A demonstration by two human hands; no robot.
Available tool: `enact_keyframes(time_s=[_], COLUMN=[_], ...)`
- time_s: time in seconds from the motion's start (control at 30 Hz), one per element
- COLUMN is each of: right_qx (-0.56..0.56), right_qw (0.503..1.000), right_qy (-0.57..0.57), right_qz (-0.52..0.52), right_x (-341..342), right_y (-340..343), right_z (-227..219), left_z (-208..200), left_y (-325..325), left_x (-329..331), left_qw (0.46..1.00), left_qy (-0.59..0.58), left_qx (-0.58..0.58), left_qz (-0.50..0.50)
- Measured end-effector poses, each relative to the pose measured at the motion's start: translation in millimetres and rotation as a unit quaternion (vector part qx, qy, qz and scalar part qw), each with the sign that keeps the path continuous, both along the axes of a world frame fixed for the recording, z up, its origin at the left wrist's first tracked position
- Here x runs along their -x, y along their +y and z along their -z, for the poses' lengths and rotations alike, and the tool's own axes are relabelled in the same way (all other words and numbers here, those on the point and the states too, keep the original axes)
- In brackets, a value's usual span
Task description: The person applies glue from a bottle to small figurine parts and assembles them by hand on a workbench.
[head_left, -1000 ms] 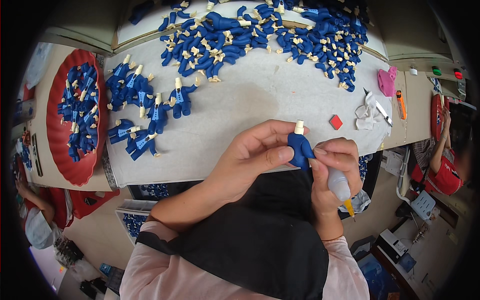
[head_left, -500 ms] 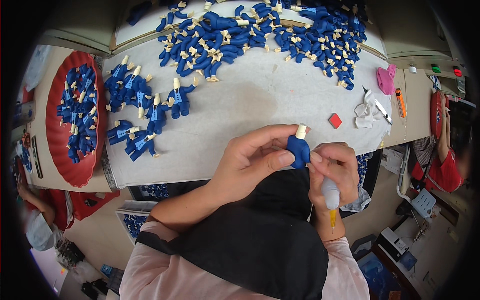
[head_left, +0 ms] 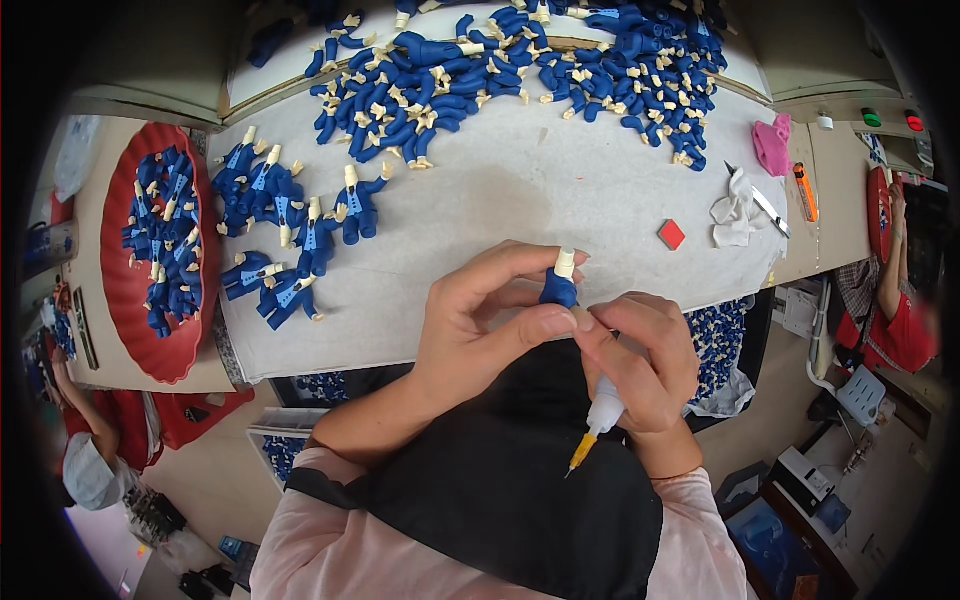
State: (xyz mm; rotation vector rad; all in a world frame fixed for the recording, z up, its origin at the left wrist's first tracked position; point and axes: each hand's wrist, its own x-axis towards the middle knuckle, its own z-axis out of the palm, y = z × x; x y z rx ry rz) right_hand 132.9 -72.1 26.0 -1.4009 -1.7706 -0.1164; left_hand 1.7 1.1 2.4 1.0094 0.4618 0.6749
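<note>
My left hand (head_left: 465, 320) grips a small blue toy figure (head_left: 559, 289) between thumb and fingers, its cream neck pointing up above my fingertips. Close against it, my right hand (head_left: 648, 362) pinches at the figure's lower right side. What lies between those fingertips is hidden. Tucked in the right palm is a white squeeze bottle (head_left: 606, 408), its yellow needle tip pointing down toward my black apron. To the left on the white work sheet stand and lie several blue figures (head_left: 357, 205) with cream necks and hands.
A heap of loose blue arms (head_left: 400, 105) with cream hands covers the far side. At the left, a red scalloped tray (head_left: 125, 280) holds more figures. A red block (head_left: 671, 234), white cloth (head_left: 735, 212), pink cloth (head_left: 772, 146) and orange cutter (head_left: 805, 192) lie right. Other people work both sides.
Both hands have shifted left with the figure, which is turned and more covered by my fingers. The bottle's needle tip has swung to the left.
</note>
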Motion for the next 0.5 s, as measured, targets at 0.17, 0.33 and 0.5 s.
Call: enact_keyframes(time_s=[0.17, 0.33, 0.5], right_qx=[0.002, -0.011, 0.002], right_qw=[0.999, 0.996, 0.998], right_qy=[0.031, 0.080, 0.058], right_qz=[-0.013, -0.024, 0.014], right_x=[-0.6, -0.3, -1.7], right_y=[-3.3, -6.6, -9.7], right_z=[0.9, 1.9, 1.6], left_z=[0.5, -0.2, 1.5], left_y=[-1.1, -1.4, -3.1], left_x=[-0.4, -1.5, -3.1], left_qw=[0.999, 0.996, 0.988], left_qy=[-0.005, -0.030, -0.085], left_qx=[0.042, 0.072, 0.112], left_qz=[0.015, 0.040, 0.070])
